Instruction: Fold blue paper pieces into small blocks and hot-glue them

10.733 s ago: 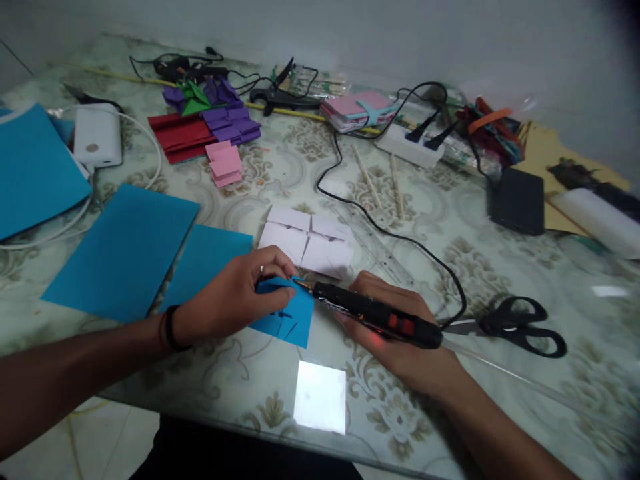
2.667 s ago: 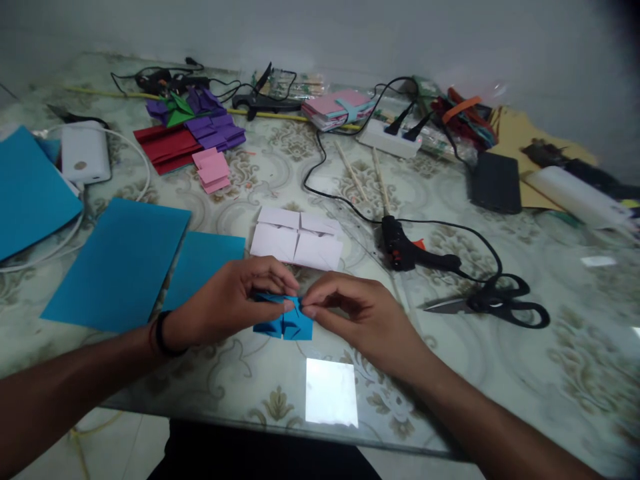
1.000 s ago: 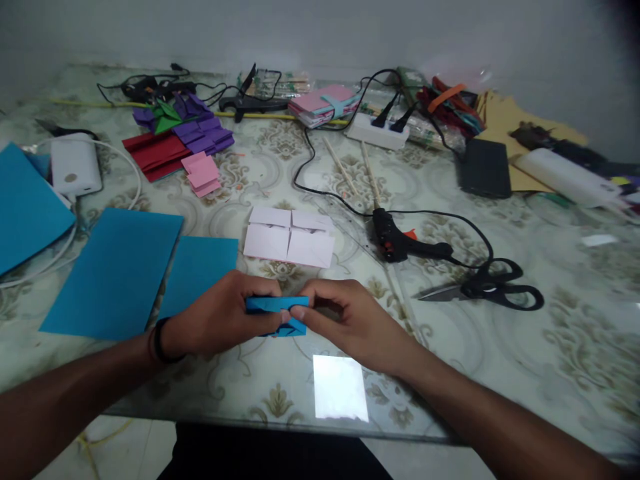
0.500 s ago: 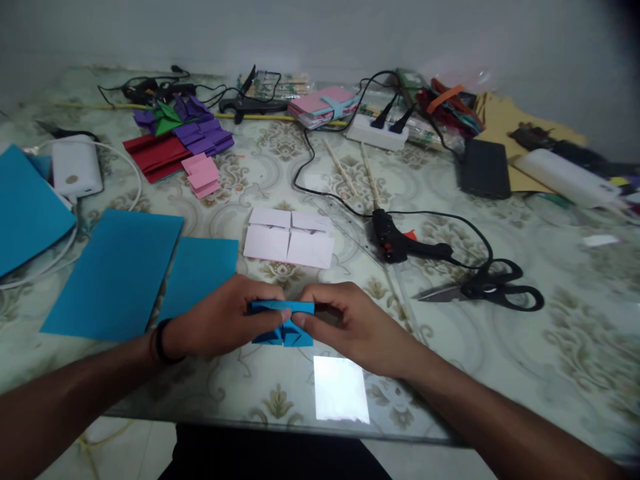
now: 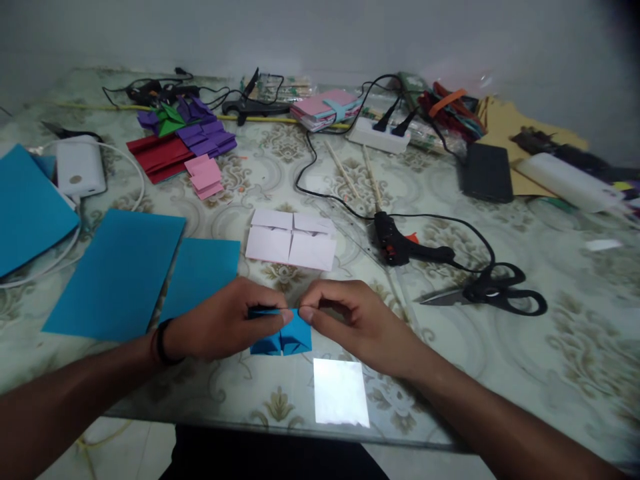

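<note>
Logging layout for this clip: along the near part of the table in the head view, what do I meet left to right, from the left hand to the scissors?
Left hand → folded blue paper → right hand → glue gun → scissors.

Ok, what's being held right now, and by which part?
The folded blue paper, pinched at its far edge by the left hand and right hand.

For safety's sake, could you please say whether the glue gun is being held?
No, the glue gun lies on the table, while the left grip and right grip pinch the folded blue paper.
</note>
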The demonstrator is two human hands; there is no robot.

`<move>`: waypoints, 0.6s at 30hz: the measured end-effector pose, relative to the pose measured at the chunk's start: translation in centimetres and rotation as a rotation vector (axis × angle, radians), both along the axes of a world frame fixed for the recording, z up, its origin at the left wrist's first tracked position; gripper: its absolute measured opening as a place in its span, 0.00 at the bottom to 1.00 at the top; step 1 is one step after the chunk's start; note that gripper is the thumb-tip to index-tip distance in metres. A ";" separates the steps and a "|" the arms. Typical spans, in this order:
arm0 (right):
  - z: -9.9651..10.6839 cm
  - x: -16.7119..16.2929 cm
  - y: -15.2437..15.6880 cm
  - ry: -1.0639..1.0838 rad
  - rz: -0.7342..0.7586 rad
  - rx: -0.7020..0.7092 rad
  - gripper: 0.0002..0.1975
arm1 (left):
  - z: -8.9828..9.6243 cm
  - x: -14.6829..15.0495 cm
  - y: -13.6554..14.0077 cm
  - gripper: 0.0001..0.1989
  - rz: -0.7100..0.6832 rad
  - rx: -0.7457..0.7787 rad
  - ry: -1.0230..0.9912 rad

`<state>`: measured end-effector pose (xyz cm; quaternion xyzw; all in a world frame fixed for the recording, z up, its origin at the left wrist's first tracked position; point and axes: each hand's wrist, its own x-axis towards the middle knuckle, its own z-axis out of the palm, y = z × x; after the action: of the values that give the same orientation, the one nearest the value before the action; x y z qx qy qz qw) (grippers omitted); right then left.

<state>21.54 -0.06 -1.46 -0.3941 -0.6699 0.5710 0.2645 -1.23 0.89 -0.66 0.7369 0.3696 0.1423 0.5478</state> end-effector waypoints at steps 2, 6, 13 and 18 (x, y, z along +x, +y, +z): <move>-0.1 -0.1 -0.1 -0.016 0.024 0.008 0.11 | -0.1 0.0 -0.1 0.20 -0.023 0.008 0.000; -0.3 -0.1 -0.3 -0.034 0.066 0.053 0.10 | -0.3 0.1 -0.4 0.18 -0.039 0.065 0.030; -0.3 -0.3 -0.4 -0.006 0.025 0.083 0.07 | -0.1 0.1 -0.4 0.17 -0.052 0.114 0.028; -0.7 -0.6 -0.5 0.021 -0.003 0.052 0.04 | -0.3 0.2 -0.7 0.15 -0.068 0.183 0.070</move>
<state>20.98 -0.52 -2.21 -0.3822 -0.6811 0.5570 0.2824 -1.04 0.22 -0.95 0.8006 0.3487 0.1307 0.4695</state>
